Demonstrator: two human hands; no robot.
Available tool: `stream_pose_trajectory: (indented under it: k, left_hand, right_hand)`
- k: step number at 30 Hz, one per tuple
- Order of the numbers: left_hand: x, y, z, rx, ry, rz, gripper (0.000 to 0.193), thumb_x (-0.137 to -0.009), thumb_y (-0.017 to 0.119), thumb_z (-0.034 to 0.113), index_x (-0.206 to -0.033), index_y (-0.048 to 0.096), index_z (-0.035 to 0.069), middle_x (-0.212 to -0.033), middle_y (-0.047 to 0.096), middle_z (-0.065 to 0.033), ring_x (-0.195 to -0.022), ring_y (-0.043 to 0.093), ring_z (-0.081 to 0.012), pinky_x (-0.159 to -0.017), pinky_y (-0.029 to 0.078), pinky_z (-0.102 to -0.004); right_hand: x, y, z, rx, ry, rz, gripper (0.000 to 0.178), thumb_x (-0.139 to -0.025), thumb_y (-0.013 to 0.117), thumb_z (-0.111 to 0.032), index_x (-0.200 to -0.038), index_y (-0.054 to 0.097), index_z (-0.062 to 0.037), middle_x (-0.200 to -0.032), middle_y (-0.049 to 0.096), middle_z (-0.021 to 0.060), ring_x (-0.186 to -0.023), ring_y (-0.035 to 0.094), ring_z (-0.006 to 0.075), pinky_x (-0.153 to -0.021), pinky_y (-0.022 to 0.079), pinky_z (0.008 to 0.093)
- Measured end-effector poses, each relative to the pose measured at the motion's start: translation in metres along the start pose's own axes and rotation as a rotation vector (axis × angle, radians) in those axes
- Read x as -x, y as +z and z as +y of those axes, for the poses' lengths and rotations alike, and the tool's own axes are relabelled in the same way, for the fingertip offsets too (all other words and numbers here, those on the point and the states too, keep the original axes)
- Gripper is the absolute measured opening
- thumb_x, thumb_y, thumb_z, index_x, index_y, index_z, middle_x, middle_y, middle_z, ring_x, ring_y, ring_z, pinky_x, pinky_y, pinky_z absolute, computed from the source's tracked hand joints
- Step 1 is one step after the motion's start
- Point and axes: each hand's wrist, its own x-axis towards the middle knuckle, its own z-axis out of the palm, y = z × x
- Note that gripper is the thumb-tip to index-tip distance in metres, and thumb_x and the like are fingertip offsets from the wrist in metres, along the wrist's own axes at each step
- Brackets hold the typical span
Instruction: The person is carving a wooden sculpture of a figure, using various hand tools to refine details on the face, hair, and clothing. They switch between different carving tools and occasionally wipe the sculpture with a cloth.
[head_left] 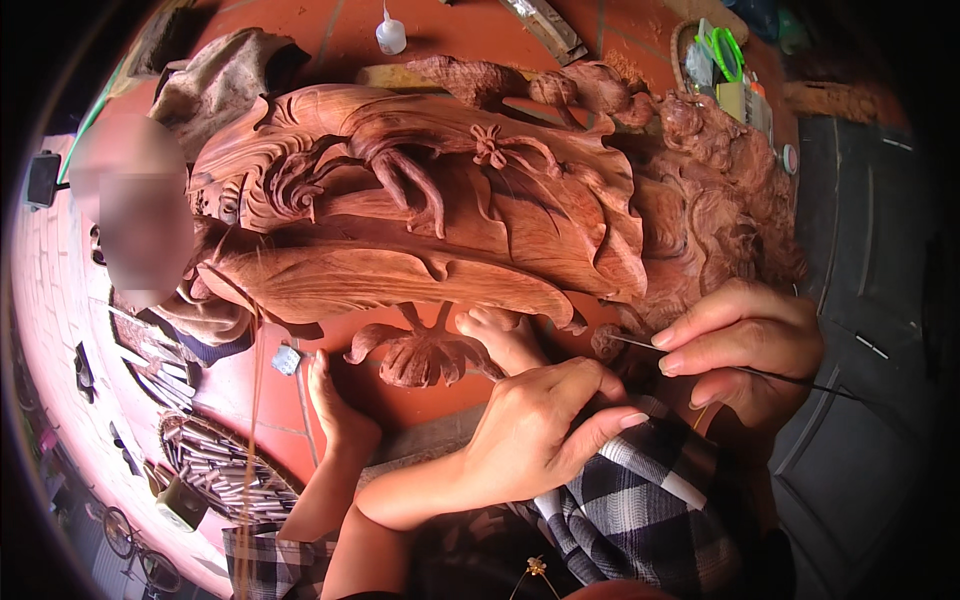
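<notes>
A large reddish carved wooden sculpture (480,210) lies on its side in front of me, with flowing robe folds and a carved hand. Between the thumb and fingertips of my right hand (750,345), at the sculpture's lower right, is a thin needle-like tool (635,343). Its pale metal tip points left, and a dark thin tail trails out to the right behind the hand. My left hand (550,430) rests by my knee on black-and-white plaid cloth (650,490). Its thumb stands apart from the bent fingers, some of them hidden, and nothing shows in it.
A carved wooden flower (420,355) juts toward my bare feet (345,420). At left lie a basket of chisels (225,465) and several loose blades (160,380). A white squeeze bottle (391,36) stands at the back; green-handled scissors (724,52) are at far right.
</notes>
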Motion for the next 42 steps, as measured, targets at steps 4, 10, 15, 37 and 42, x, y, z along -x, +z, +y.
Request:
stream_pose_trajectory:
  k: [4,10,15,37,42]
  left_hand:
    - [-0.006,-0.001,0.001,0.114,0.067,0.046,0.039,-0.092,0.068,0.03,-0.109,0.06,-0.004,-0.1,0.066,-0.0181,-0.089,0.067,-0.0346,-0.078,0.052,-0.0396]
    - [-0.013,0.004,-0.012,0.511,-0.01,0.018,0.038,-0.102,0.054,0.031,-0.118,0.058,-0.003,-0.107,0.065,-0.0148,-0.097,0.065,-0.0226,-0.089,0.048,-0.0325]
    - [-0.011,0.007,-0.021,0.977,-0.089,-0.004,0.042,-0.105,0.047,0.034,-0.125,0.054,-0.002,-0.116,0.06,-0.0079,-0.107,0.055,-0.0138,-0.096,0.042,-0.028]
    - [-0.027,0.001,-0.017,1.436,-0.244,-0.084,0.048,-0.107,0.04,0.04,-0.137,0.047,0.003,-0.108,0.057,0.0015,-0.095,0.052,-0.003,-0.082,0.043,-0.0177]
    - [-0.028,0.001,-0.018,1.42,-0.152,-0.029,0.049,-0.107,0.038,0.042,-0.134,0.05,0.003,-0.104,0.056,0.0013,-0.094,0.053,-0.0043,-0.082,0.044,-0.0203]
  right_hand:
    - [-0.006,0.012,-0.003,0.261,-0.061,0.034,0.021,-0.078,0.078,-0.005,-0.094,0.071,0.0054,-0.096,0.069,0.0187,-0.083,0.071,0.0248,-0.072,0.058,0.0304]
    - [-0.006,0.033,-0.003,0.442,-0.042,0.102,0.022,-0.076,0.066,0.014,-0.098,0.068,0.0086,-0.095,0.068,0.0179,-0.087,0.07,0.0276,-0.074,0.059,0.0335]
    - [-0.007,0.062,0.008,0.638,-0.099,0.183,0.019,-0.079,0.068,0.003,-0.097,0.068,0.0085,-0.093,0.069,0.0178,-0.084,0.071,0.0281,-0.075,0.059,0.034]
    - [-0.017,0.09,-0.002,1.056,0.065,0.106,0.011,-0.091,0.062,-0.006,-0.098,0.064,0.0033,-0.085,0.064,0.014,-0.073,0.066,0.0298,-0.065,0.053,0.0355]
    - [-0.017,0.095,0.003,1.165,0.031,0.119,0.013,-0.091,0.061,-0.012,-0.096,0.066,-0.0016,-0.082,0.061,0.0093,-0.071,0.063,0.0246,-0.063,0.051,0.0347]
